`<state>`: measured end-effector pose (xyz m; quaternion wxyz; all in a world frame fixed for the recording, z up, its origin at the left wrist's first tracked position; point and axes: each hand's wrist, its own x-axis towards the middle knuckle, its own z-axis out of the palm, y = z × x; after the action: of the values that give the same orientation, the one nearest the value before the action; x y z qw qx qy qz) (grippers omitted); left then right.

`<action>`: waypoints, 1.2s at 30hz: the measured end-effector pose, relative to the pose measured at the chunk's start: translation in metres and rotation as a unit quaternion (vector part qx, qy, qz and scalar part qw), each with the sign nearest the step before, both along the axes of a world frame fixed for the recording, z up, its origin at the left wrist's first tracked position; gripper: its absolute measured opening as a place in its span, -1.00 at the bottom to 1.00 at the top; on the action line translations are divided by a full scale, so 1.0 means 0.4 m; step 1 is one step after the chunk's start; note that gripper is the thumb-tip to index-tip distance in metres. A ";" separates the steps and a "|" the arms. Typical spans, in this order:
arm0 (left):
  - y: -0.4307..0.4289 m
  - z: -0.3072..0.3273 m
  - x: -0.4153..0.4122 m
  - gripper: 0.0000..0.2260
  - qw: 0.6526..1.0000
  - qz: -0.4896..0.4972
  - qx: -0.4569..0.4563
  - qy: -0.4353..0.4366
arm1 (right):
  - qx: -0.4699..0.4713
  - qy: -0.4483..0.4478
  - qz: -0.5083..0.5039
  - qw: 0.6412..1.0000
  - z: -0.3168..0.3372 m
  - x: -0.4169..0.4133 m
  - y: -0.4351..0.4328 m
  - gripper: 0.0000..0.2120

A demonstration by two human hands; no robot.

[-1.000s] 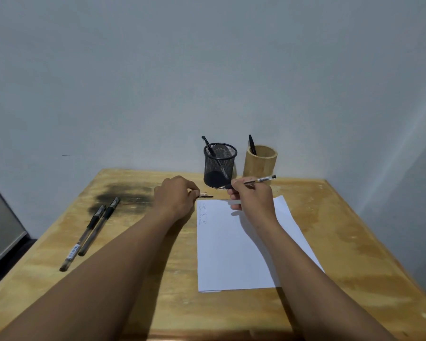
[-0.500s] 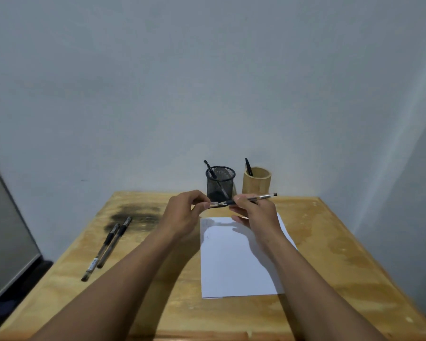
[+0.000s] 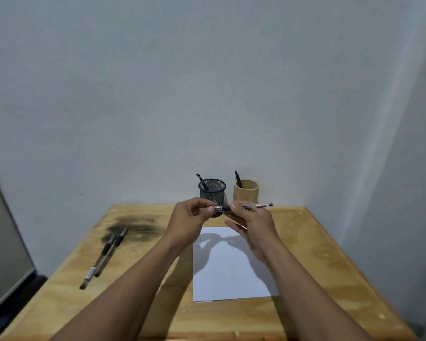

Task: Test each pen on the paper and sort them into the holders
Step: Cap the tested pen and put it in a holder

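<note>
I hold a clear pen (image 3: 253, 206) level above the table, in front of the holders. My right hand (image 3: 252, 223) pinches its barrel, and my left hand (image 3: 191, 217) pinches the black cap end. A white sheet of paper (image 3: 231, 271) lies below my hands, with faint marks near its top left. A black mesh holder (image 3: 213, 190) with one pen in it stands at the back. Next to it on the right stands a bamboo holder (image 3: 246, 194), also with one pen. Two more pens (image 3: 105, 255) lie side by side on the left of the table.
The wooden table (image 3: 317, 254) has a dark scorched patch (image 3: 135, 228) at its back left. A grey wall rises right behind the holders. A grey panel (image 3: 3, 247) leans at the far left, beside the table.
Both hands rose from the paper. My left hand brought the cap onto the pen's tip, so the pen now reads as one piece between both hands. The camera tilted upward.
</note>
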<state>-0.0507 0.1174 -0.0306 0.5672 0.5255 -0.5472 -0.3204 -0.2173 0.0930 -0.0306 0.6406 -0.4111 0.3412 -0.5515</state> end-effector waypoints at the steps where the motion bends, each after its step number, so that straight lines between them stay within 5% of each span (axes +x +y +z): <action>1: 0.000 0.000 -0.003 -0.93 1.000 0.003 -0.002 0.009 | 0.002 -0.009 0.001 1.000 -0.001 0.000 0.001 -0.89; 18: -0.006 -0.003 -0.014 -0.86 0.998 0.036 0.002 0.057 | 0.015 -0.032 -0.007 0.999 -0.011 0.028 -0.002 -0.96; 28: -0.015 -0.015 0.015 -0.92 0.999 0.034 0.017 0.006 | 0.016 0.008 0.005 1.000 -0.002 -0.011 -0.005 -0.87; 36: -0.029 0.017 0.049 -0.92 0.997 0.040 -0.003 -0.073 | -0.160 0.297 -0.119 0.934 0.045 -0.043 -0.033 -0.83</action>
<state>-0.0312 0.1060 -0.0237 0.5395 0.5675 -0.5667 -0.2565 -0.2347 0.0797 -0.0125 0.3656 -0.6095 0.4692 -0.5241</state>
